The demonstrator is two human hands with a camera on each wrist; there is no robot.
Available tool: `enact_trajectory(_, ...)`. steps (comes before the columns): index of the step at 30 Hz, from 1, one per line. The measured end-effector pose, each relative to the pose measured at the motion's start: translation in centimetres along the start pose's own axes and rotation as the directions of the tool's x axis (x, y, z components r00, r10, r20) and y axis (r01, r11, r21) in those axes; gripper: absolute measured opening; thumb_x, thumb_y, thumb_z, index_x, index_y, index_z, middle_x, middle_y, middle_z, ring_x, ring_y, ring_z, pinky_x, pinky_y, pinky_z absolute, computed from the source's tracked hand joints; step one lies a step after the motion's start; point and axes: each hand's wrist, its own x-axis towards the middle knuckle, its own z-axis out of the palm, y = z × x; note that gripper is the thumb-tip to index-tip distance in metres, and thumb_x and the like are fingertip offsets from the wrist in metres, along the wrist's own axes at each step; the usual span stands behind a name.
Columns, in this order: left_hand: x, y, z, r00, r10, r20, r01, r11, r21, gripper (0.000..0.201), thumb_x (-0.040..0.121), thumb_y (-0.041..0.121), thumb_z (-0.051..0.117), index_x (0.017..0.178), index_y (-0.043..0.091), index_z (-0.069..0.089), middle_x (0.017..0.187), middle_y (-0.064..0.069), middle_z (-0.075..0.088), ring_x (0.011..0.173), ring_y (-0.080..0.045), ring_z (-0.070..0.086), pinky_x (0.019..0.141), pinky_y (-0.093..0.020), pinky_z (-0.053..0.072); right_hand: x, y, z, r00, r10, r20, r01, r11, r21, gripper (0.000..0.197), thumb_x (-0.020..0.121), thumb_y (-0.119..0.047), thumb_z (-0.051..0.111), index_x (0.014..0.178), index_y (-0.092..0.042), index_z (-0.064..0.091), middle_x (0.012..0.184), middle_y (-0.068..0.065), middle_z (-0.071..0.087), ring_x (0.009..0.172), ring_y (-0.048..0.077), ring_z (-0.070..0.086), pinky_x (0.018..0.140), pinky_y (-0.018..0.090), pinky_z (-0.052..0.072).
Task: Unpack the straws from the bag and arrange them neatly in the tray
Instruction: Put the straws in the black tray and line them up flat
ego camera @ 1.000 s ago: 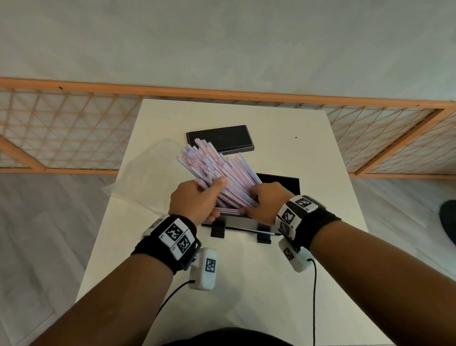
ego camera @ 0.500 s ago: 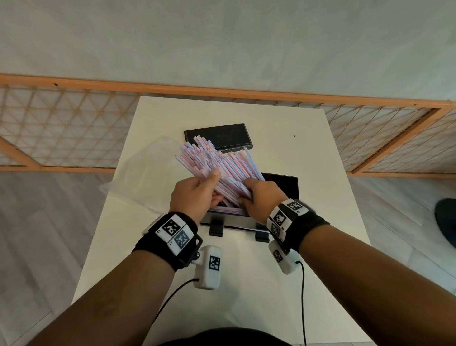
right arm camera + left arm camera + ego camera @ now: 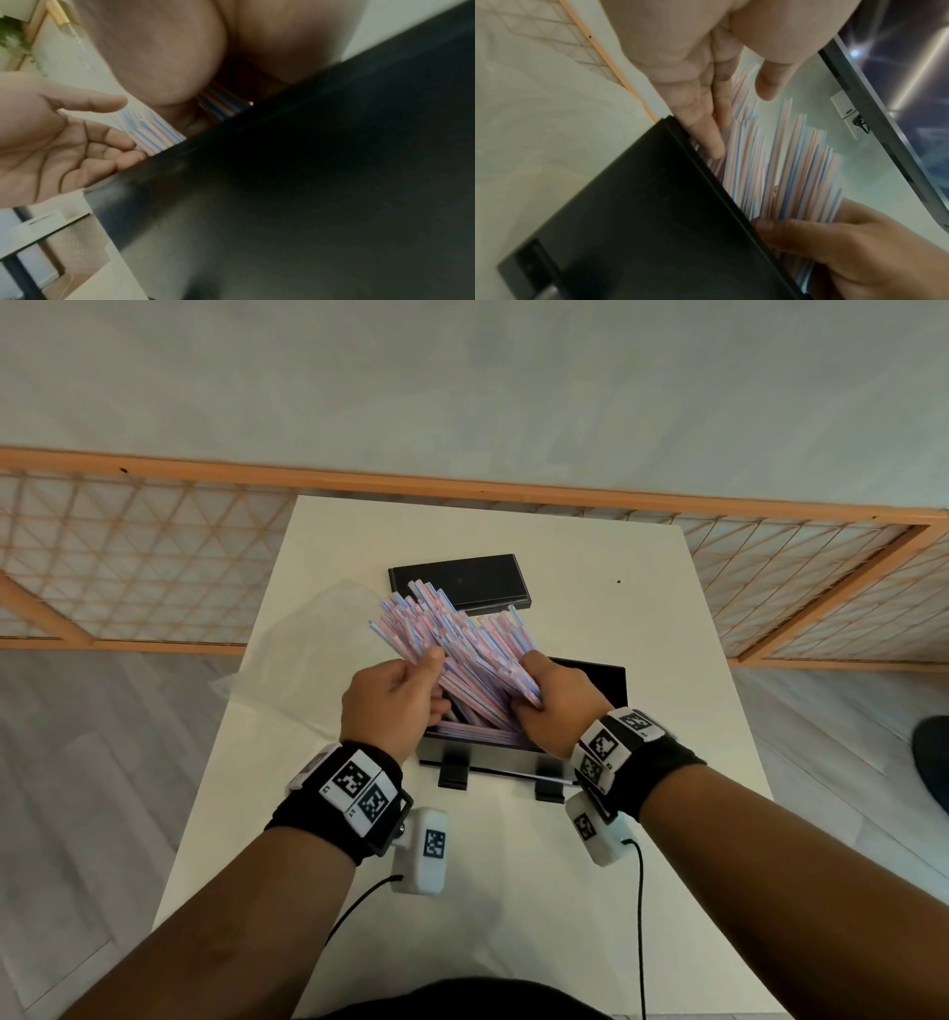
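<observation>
Left hand (image 3: 393, 706) fingers (image 3: 707, 130) loosely curled, thumb pressing fanned straws (image 3: 452, 654); right hand (image 3: 552, 706) fingers curled round bundle's lower end. Thin pink-blue wrapped straws lean out of black rectangular tray (image 3: 611, 683) on desk (image 3: 642, 634). Crinkled clear bag (image 3: 303, 654) left; flat black lid (image 3: 459, 577) beyond.

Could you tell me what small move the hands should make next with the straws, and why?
Probably lower the fanned straws so that they lie flat in the black tray. The left hand and right hand grip the lower part of the bundle, whose lower ends sit in the tray while its far ends splay up past the rim.
</observation>
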Motion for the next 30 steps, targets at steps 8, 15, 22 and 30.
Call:
enact_trajectory(8,-0.7,1.5,-0.1,0.998,-0.067,-0.008,0.066,0.994,-0.090,0.055,0.092,0.053,0.063,0.066,0.005,0.065,0.066,-0.013,0.071,0.066,-0.030,0.075,0.061,-0.036,0.060,0.1,-0.9,0.2,0.989,-0.148,0.026,0.148,0.989,-0.007,0.024,0.091,-0.033,0.065,0.112,-0.023,0.062,0.098,0.002,0.067,0.090,0.022,0.060,0.072,0.021,0.038)
enact_trajectory(15,-1.3,3.8,0.0,0.983,-0.171,0.062,0.181,0.918,-0.353,0.056,0.099,0.049,0.053,0.066,0.006,0.066,0.068,-0.013,0.073,0.070,-0.030,0.074,0.066,-0.035,0.058,0.0,-1.3,-0.2,0.969,-0.206,0.134,0.233,0.945,-0.231,0.023,0.090,-0.037,0.063,0.111,-0.028,0.060,0.101,0.003,0.067,0.094,0.028,0.060,0.074,0.030,0.047)
enact_trajectory(22,-2.1,2.8,0.9,0.951,0.273,0.147,-0.299,0.933,0.200,0.052,0.097,0.053,0.046,0.073,0.014,0.069,0.070,0.001,0.071,0.074,-0.016,0.067,0.074,-0.031,0.049,0.2,-3.5,0.5,0.969,-0.219,0.116,0.243,0.928,-0.281,0.036,0.088,-0.046,0.063,0.119,-0.027,0.060,0.097,0.004,0.069,0.091,0.027,0.064,0.074,0.031,0.049)
enact_trajectory(30,-2.6,1.6,1.1,0.749,0.640,0.170,-0.635,0.623,0.456,0.034,0.093,0.028,0.058,0.063,0.016,0.048,0.055,0.011,0.043,0.051,-0.012,0.036,0.052,-0.012,0.029,0.9,-4.8,1.6,0.975,-0.192,0.108,0.219,0.899,-0.379,0.011,0.086,-0.033,0.050,0.088,-0.023,0.050,0.077,-0.002,0.050,0.083,0.028,0.061,0.066,0.031,0.043)
